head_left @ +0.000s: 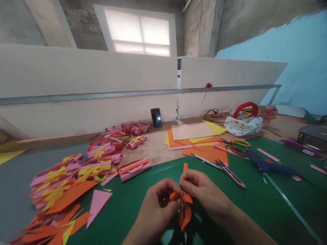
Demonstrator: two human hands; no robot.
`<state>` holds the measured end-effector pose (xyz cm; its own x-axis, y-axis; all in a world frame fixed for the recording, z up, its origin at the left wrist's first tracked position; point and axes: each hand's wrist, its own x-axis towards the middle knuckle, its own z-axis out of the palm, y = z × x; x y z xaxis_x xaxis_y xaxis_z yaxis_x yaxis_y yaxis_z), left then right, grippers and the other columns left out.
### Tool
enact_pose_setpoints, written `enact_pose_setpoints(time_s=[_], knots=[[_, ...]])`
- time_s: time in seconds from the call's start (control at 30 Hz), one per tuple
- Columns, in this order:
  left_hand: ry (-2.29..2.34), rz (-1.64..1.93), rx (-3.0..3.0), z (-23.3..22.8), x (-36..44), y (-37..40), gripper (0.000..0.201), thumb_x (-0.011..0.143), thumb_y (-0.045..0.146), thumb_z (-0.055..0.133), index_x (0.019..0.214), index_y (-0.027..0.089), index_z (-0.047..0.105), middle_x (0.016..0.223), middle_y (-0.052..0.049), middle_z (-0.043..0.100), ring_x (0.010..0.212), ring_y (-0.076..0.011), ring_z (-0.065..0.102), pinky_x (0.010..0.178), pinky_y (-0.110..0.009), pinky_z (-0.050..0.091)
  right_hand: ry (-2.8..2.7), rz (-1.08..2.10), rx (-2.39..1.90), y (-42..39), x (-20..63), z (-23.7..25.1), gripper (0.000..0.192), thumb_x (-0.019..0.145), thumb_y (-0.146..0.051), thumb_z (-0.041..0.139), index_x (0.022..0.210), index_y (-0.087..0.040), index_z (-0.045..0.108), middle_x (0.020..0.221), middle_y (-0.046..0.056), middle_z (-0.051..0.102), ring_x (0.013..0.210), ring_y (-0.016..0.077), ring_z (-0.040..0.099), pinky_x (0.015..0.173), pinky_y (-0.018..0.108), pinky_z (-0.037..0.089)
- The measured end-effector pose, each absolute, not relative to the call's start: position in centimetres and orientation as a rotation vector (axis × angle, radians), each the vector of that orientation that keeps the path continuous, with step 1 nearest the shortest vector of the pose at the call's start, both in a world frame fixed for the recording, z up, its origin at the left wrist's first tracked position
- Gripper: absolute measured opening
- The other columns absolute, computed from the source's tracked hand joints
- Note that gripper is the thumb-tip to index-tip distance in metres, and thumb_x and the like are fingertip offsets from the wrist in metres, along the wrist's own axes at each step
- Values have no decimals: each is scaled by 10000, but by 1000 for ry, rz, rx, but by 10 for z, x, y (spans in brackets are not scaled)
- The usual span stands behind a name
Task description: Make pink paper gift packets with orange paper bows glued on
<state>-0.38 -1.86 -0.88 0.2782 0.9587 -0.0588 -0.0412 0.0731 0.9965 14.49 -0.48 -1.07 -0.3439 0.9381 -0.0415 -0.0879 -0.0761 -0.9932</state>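
Over the green mat, an orange paper bow [186, 215] made of looped and curled strips is held between both hands. My left hand [161, 203] pinches it from the left, thumb and forefinger closed on a loop. My right hand [201, 188] grips its upper part, with a strip end standing up above the fingertips. Fingers cover the bow's middle. To the left lies a rolled pink paper piece with an orange band [135, 169]. Right of the hands are a utility knife [205, 160] and small pink-handled scissors [232, 173].
Pink paper rolls with yellow bows [94, 170] and orange scraps [56, 228] pile up at left. A blue glue gun [270, 167], red-and-yellow-handled scissors [238, 149] and coloured sheets [196, 132] lie right. A phone [156, 117] leans on the back board beyond; a patterned basket [244, 126] stands back right.
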Motion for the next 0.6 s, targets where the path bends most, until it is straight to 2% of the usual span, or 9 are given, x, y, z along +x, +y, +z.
enact_pose_setpoints(time_s=[0.27, 0.6], knots=[[881, 1028, 1138, -10, -4, -19, 226, 594, 227, 738, 676, 162, 537, 609, 23, 588, 578, -102, 530, 556, -203, 406, -1358, 1504, -911, -8, 144, -4, 259, 779, -394, 611, 719, -160, 515, 573, -37, 535, 529, 85, 487, 530, 210, 384], [1011, 1072, 1260, -13, -6, -18, 155, 610, 225, 697, 619, 166, 554, 618, 9, 581, 593, -115, 514, 578, -219, 400, -1365, 1518, -1042, -7, 144, -9, 186, 738, -321, 606, 698, -162, 516, 612, -42, 506, 560, 82, 452, 524, 200, 336]])
